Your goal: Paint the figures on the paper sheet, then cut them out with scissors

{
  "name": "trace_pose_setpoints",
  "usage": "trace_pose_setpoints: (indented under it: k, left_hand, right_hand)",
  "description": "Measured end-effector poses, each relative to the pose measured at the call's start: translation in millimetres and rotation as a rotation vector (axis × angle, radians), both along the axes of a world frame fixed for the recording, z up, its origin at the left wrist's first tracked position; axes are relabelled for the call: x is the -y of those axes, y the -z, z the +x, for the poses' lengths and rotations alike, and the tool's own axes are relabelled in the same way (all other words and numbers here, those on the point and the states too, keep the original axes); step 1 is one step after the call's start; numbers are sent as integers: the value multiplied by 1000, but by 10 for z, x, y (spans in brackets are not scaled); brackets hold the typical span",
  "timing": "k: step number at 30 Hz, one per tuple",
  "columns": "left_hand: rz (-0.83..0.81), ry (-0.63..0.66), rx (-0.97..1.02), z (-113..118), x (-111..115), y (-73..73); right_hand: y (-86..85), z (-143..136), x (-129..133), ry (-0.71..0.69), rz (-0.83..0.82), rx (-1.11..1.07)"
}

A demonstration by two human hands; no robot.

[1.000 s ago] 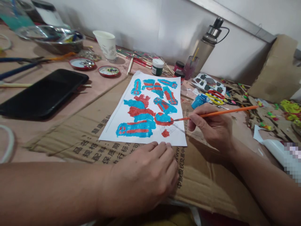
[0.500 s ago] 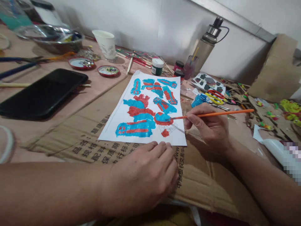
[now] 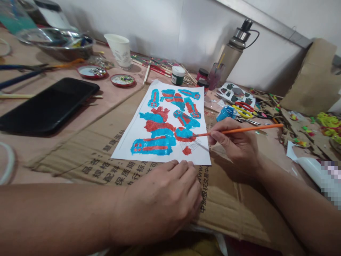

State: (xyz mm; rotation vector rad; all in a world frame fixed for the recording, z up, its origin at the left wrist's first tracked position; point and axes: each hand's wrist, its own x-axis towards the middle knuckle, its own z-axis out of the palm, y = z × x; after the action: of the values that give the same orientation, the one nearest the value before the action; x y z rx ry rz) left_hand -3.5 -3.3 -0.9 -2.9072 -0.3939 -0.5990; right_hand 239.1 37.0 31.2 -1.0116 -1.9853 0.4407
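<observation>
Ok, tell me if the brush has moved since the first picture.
Yes: the brush has shifted left; its back end now sits less far right of the bottle than a second ago.

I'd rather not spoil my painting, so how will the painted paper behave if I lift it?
The painted paper will probably flop and feel light, looking like a single thin sheet. Its paint might smear near the tip of the brush, which seems to be touching it.
</observation>
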Motion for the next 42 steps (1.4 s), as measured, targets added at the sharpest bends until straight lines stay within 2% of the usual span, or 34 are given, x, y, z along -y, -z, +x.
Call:
trace_pose_setpoints:
  k: [8,14,20,27,35,42]
  left_hand:
    - [-8,4,8,-10,2,3]
    - [-6,-13,-1,0,5,-1]
    - [-8,18,-6,-11,-2,-11]
    - [-22,-9,11,-1,0,6]
    - [-21,0,-5,-5,-6,-23]
    - [-5,-3,-5,7,-5,-9]
  right_hand:
    - [-15,10,-10,15,38,-18]
    - [-26,-10,20,29,-22,23]
    - [-25,5,3,24,9,-16]
    - [-38,-5,15,15,-7,-11]
    - [44,-30,9,31,22,-49]
    - [83,-37,-11,-34,9,-41]
